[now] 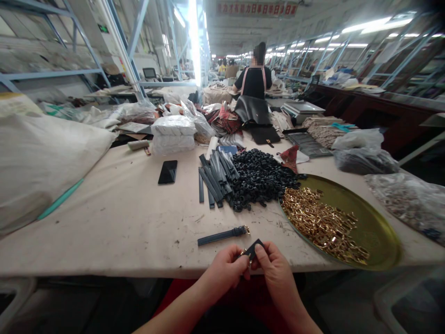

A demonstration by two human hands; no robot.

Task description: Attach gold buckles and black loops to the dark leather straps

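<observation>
Dark leather strap (256, 247) with gold metal hardware (250, 262) is pinched by the left hand (231, 263) and right hand (273, 262), close together at the pale table's (121, 222) front edge. Overhead, a banner (256, 9) shows blurred red Chinese characters.

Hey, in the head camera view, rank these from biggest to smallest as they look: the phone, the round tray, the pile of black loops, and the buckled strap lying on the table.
1. Round tray
2. Pile of black loops
3. Unranked: buckled strap, longer but nearer the camera, and phone, wider.
</observation>
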